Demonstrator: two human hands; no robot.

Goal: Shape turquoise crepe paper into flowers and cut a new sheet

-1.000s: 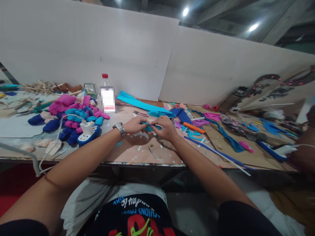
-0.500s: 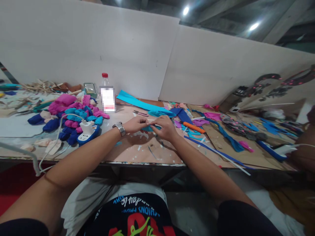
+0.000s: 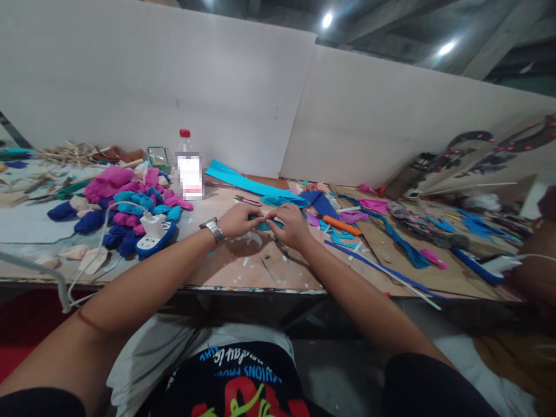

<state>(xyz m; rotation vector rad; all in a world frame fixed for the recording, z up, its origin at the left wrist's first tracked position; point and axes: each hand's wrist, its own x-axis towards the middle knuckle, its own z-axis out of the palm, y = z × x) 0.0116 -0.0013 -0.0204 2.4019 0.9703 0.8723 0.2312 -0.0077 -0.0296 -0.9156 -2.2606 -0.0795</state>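
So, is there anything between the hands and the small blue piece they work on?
Nothing visible. The left hand and the right hand both pinch the blue piece directly, just above the table. The orange cutter and the snips lie apart from it.
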